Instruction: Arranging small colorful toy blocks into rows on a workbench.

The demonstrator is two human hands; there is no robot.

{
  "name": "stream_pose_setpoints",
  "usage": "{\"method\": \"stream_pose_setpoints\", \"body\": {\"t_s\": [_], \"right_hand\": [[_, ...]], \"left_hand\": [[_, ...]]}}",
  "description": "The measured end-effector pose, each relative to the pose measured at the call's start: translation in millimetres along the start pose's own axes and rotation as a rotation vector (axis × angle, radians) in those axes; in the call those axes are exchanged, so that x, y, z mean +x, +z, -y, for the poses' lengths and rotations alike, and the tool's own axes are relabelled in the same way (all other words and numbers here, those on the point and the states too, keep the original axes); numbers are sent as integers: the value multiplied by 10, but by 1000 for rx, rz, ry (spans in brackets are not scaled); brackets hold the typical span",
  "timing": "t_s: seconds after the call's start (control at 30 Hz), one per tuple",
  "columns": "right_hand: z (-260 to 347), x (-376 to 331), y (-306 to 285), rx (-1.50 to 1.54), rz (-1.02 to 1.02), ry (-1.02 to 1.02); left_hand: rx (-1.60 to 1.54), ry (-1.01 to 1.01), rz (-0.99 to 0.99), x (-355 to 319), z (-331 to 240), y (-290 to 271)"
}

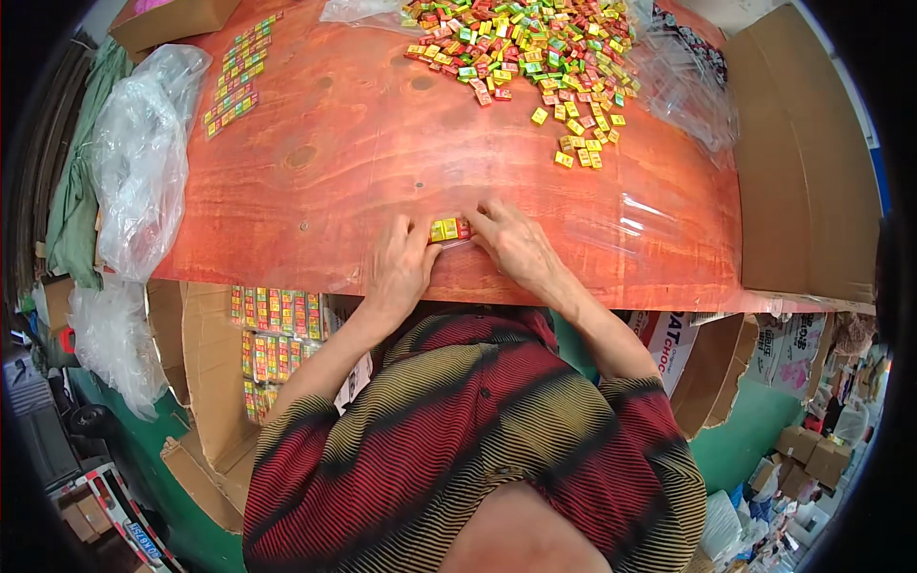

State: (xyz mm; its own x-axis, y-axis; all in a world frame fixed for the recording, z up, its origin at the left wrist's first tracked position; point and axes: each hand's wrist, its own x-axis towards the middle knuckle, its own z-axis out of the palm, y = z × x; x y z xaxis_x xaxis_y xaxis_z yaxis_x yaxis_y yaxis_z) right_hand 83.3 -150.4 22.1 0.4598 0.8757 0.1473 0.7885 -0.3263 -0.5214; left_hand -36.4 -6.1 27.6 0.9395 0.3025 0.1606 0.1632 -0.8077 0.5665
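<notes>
Near the front edge of the red wooden table [315,210], my hands face each other over a short row of small yellow and red boxes [445,229]. My left hand [399,260] closes on the row's left end with thumb and fingers. At its right end, the fingertips of my right hand [514,241] pinch the red box. A sliver of transparent film seems to show along the row's lower side; its shape is partly hidden by the fingers. Farther back lies a large loose pile of similar small red, yellow and green boxes [535,53].
Packed rows of boxes [237,76] lie at the far left. Transparent plastic bags [143,158] hang over the left edge; more plastic [688,91] lies right of the pile. A tall cardboard carton [798,162] stands at right. Below the table, an open carton [215,372] holds packed rows.
</notes>
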Motion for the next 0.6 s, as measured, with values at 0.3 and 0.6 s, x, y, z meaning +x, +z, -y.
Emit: {"method": "stream_pose_setpoints", "body": {"t_s": [0.3, 0.6], "right_hand": [[182, -335, 305, -302, -42, -44], [309, -263, 315, 95, -68, 127]], "left_hand": [[353, 140, -30, -307, 64, 128], [295, 152, 38, -192, 77, 166]]}}
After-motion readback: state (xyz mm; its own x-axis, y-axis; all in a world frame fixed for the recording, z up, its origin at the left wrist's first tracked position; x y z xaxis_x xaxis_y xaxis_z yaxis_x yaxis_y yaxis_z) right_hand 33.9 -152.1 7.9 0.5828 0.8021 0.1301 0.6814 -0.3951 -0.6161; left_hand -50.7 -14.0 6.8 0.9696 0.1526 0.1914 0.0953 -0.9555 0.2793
